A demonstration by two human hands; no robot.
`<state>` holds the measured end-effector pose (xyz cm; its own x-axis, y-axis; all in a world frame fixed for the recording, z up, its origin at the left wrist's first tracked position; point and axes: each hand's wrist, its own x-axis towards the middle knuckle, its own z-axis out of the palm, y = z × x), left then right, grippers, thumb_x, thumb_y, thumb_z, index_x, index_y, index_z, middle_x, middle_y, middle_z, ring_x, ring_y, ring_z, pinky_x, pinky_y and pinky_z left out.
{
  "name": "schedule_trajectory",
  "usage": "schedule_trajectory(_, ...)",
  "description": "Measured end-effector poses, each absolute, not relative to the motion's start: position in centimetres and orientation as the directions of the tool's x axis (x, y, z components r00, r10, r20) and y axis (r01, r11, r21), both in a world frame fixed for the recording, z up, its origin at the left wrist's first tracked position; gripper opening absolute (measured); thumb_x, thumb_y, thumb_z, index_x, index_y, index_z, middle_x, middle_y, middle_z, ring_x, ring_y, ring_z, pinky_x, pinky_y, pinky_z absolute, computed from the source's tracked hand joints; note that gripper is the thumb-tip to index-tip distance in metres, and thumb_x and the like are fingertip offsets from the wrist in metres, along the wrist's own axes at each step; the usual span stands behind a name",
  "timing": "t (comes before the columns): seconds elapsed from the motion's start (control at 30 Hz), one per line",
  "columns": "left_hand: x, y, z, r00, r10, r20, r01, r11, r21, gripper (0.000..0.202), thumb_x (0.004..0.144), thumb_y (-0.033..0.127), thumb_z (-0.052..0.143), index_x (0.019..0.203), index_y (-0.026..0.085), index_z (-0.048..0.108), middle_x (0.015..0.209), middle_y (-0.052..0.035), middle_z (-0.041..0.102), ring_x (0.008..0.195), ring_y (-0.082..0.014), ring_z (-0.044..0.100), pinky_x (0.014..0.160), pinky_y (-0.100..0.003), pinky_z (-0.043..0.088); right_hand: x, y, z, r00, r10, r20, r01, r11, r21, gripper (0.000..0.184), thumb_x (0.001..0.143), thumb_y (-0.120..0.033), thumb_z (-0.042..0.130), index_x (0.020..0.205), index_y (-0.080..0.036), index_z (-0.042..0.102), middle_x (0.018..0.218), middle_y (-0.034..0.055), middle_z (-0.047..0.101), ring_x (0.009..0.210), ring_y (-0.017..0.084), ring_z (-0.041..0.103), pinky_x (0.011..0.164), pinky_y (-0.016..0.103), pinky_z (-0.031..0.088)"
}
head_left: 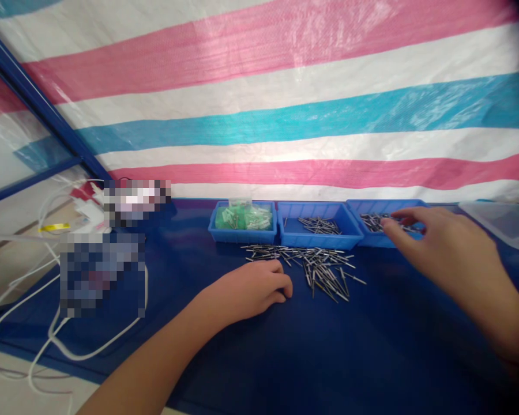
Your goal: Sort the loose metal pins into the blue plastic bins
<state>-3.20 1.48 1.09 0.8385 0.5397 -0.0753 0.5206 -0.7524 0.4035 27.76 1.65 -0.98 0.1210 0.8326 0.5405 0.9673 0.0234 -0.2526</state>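
A loose pile of thin metal blind rivets [324, 271] lies on the dark blue table in front of the bins. My left hand [263, 288] rests on the table at the pile's near left side, its fingers curled in. Whatever those fingers may hold is hidden. Over the right blue bin [354, 230] is my right hand [441, 236], thumb and forefinger apart, with nothing visible between them. Rivets [372, 222] lie in that bin, just left of the fingertips. More rivets [320, 225] are in the middle blue bin [320, 240].
The left blue bin [244, 236] holds green-and-clear plastic packets [244, 218]. At the far right is a translucent plastic lid or tray [497, 222]. White cables [82, 354] loop over the table's left side, near blurred-out objects. A striped sheet [259, 127] hangs behind.
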Motion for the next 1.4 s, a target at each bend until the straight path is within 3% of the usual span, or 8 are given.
schedule_trajectory(0.1,-3.0,1.5,0.9,0.825,0.558,-0.092,0.548,-0.749,0.372,0.019,0.087,0.014,0.055,0.103,0.020,0.063,0.098,-0.0045,0.063,0.087,-0.0170,0.062,0.077,-0.025,0.046,25.4,0.8,-0.4,0.046,0.829,0.558,0.981,0.068,-0.182,0.026,0.086,-0.039,0.048,0.093,-0.020,0.064,0.092,0.0126,0.068,0.084,0.032,0.062,0.072,0.042,0.045)
schedule_trajectory(0.27,-2.7,1.7,0.5,0.806,0.591,-0.035,0.560,-0.741,0.371,0.022,0.089,0.014,0.050,0.106,0.018,0.062,0.097,-0.0064,0.065,0.089,-0.0191,0.062,0.081,-0.028,0.047,21.9,-0.5,-0.4,-0.145,0.828,0.542,0.906,0.332,-0.264,0.017,0.084,-0.031,0.053,0.084,-0.019,0.066,0.084,0.0087,0.070,0.082,0.028,0.062,0.079,0.042,0.045)
schedule_trajectory(0.4,-2.0,1.6,0.7,0.748,0.656,0.100,0.490,-0.648,0.583,0.025,0.089,0.014,0.047,0.110,0.018,0.060,0.101,-0.0057,0.065,0.093,-0.0175,0.061,0.084,-0.028,0.046,19.3,-1.4,-1.1,-0.286,0.884,0.370,0.743,0.448,-0.497,0.015,0.083,-0.030,0.057,0.089,-0.022,0.068,0.091,0.0050,0.070,0.088,0.023,0.062,0.079,0.037,0.048)
schedule_trajectory(0.5,-1.5,1.3,0.6,0.672,0.731,0.118,0.392,-0.487,0.780,0.023,0.086,0.014,0.051,0.107,0.019,0.059,0.097,-0.0032,0.066,0.083,-0.0143,0.062,0.076,-0.025,0.048,18.1,-1.9,-1.3,-0.339,0.892,0.299,0.617,0.451,-0.646,0.015,0.086,-0.030,0.054,0.090,-0.023,0.068,0.087,0.0038,0.070,0.081,0.019,0.062,0.071,0.032,0.050)
schedule_trajectory(0.67,-1.0,1.1,-0.3,0.543,0.835,0.090,0.235,-0.254,0.938,0.022,0.084,0.026,0.059,0.104,0.016,0.060,0.091,-0.0042,0.067,0.078,-0.0133,0.062,0.073,-0.024,0.048,17.9,-2.2,-0.8,-0.273,0.924,0.268,0.543,0.378,-0.750,0.016,0.088,-0.030,0.052,0.085,-0.023,0.065,0.078,0.0017,0.066,0.068,0.016,0.059,0.062,0.028,0.047)
schedule_trajectory(1.03,-0.4,1.0,-1.5,0.526,0.850,-0.017,0.124,-0.057,0.991,0.020,0.080,0.028,0.064,0.093,0.013,0.063,0.087,-0.0049,0.067,0.082,-0.0160,0.063,0.077,-0.027,0.049,17.7,-2.1,-1.9,-0.108,0.969,0.223,0.447,0.247,-0.859,0.021,0.084,-0.040,0.056,0.081,-0.022,0.066,0.083,0.0037,0.068,0.074,0.019,0.062,0.061,0.029,0.049)
schedule_trajectory(1.4,-0.1,0.8,-1.8,0.505,0.862,0.030,0.303,-0.210,0.930,0.026,0.080,0.040,0.064,0.086,0.014,0.063,0.082,-0.0021,0.059,0.073,-0.0118,0.056,0.067,-0.022,0.045,17.5,-2.2,-1.6,-0.186,0.916,0.356,0.437,0.402,-0.805,0.011,0.087,-0.027,0.056,0.086,-0.023,0.065,0.078,0.0019,0.062,0.068,0.015,0.054,0.062,0.029,0.042)
